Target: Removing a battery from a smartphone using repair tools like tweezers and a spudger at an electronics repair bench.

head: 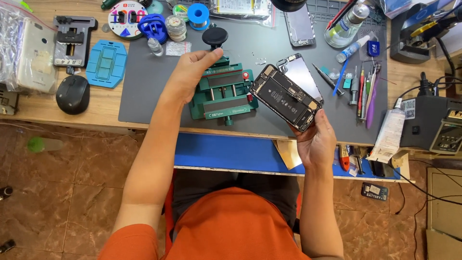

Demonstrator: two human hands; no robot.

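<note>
**Opened phone held over the mat**

The right hand [315, 144] grips an opened phone [286, 96] by its lower end, screen hinged back. At nine o'clock, the left hand [195, 72] rests loosely open on a green clamp [224, 94], holding nothing, atop the grey mat [144, 82].

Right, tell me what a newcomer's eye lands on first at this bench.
First the opened black smartphone body with its innards bare, held at its lower end in the right hand over the dark grey work mat. Beside it, mid-mat, stands the green metal clamping jig, with the left hand over its top left corner. A black computer mouse lies on the wooden table at far left.
</note>
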